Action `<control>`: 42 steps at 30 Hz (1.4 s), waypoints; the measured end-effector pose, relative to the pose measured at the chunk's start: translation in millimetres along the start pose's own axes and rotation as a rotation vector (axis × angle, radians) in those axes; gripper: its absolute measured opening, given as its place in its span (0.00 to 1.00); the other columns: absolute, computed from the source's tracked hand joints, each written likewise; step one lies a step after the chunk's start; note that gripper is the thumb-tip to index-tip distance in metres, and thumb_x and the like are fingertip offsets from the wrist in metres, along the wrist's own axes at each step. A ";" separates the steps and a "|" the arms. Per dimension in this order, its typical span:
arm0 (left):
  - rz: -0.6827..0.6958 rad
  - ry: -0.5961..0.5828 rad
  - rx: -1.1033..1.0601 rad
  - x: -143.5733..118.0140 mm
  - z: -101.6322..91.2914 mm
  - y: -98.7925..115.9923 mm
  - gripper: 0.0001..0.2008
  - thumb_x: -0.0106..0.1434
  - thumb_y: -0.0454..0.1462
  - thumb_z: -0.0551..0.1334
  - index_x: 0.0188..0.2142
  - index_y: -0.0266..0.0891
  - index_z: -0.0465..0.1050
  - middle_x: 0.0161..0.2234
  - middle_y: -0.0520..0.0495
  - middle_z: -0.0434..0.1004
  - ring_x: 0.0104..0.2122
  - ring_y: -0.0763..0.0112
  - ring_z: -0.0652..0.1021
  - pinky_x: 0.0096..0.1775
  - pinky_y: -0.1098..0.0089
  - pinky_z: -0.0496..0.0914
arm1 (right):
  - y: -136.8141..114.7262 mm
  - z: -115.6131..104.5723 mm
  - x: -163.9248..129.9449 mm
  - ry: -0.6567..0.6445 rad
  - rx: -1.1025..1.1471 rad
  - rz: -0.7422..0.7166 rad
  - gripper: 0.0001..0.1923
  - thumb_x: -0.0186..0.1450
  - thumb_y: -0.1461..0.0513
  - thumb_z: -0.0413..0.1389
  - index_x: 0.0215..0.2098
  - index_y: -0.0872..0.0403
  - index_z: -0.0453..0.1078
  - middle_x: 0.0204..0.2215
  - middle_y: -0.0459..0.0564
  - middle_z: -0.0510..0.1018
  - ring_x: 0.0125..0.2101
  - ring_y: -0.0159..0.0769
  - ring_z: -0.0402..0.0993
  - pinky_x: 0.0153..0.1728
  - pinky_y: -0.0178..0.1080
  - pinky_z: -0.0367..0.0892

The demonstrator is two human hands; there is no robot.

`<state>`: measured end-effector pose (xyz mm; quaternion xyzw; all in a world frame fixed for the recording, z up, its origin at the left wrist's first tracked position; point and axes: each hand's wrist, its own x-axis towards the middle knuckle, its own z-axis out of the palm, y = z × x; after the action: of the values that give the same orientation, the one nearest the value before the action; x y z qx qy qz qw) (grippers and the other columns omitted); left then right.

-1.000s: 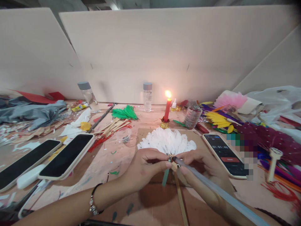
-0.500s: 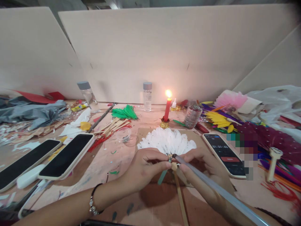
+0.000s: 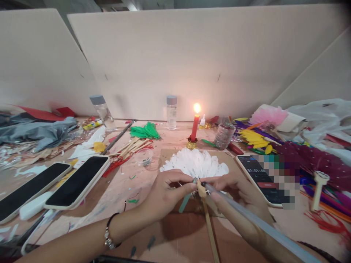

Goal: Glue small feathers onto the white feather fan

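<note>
With the white feathers (image 3: 196, 160) already fanned out, our left hand (image 3: 166, 195) pinches a green strip (image 3: 185, 202), our right hand (image 3: 237, 195) a translucent stick (image 3: 255, 219), work at the wooden handle (image 3: 209, 226) seemingly unfinished.

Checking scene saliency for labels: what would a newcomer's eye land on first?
The lit red candle, upright in its gold holder just beyond the white fan-shaped piece. Next, that white piece itself, spread over brown cardboard, with the left hand and right hand at its near edge. Then the bright green bundle, left of the candle.
</note>
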<state>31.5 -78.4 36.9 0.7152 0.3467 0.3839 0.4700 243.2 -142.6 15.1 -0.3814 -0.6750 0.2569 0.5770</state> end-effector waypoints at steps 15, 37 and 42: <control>0.052 0.370 0.185 30.5 -22.0 -30.5 0.08 0.65 0.40 0.69 0.37 0.39 0.87 0.34 0.47 0.86 0.32 0.68 0.81 0.36 0.70 0.74 | 11.2 9.5 -9.0 -0.434 0.051 0.118 0.05 0.70 0.59 0.58 0.38 0.50 0.68 0.31 0.45 0.72 0.29 0.36 0.67 0.30 0.37 0.61; 0.597 -0.546 1.030 95.3 -33.0 2.2 0.15 0.66 0.26 0.60 0.24 0.39 0.77 0.26 0.49 0.81 0.28 0.70 0.77 0.31 0.68 0.61 | 25.0 17.4 -16.7 -0.452 -0.117 0.268 0.06 0.65 0.58 0.58 0.33 0.50 0.67 0.25 0.42 0.72 0.26 0.34 0.64 0.27 0.36 0.54; 0.569 -0.559 1.112 92.7 -27.5 -5.9 0.12 0.62 0.26 0.62 0.23 0.38 0.73 0.24 0.50 0.78 0.26 0.72 0.73 0.28 0.68 0.55 | 24.8 16.5 -18.6 -0.457 -0.143 0.263 0.05 0.65 0.59 0.58 0.34 0.50 0.67 0.26 0.42 0.72 0.27 0.35 0.65 0.28 0.36 0.54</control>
<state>49.7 14.1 59.3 0.9858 0.1565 0.0584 -0.0148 233.3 -141.8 -18.6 -0.4378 -0.7487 0.3606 0.3431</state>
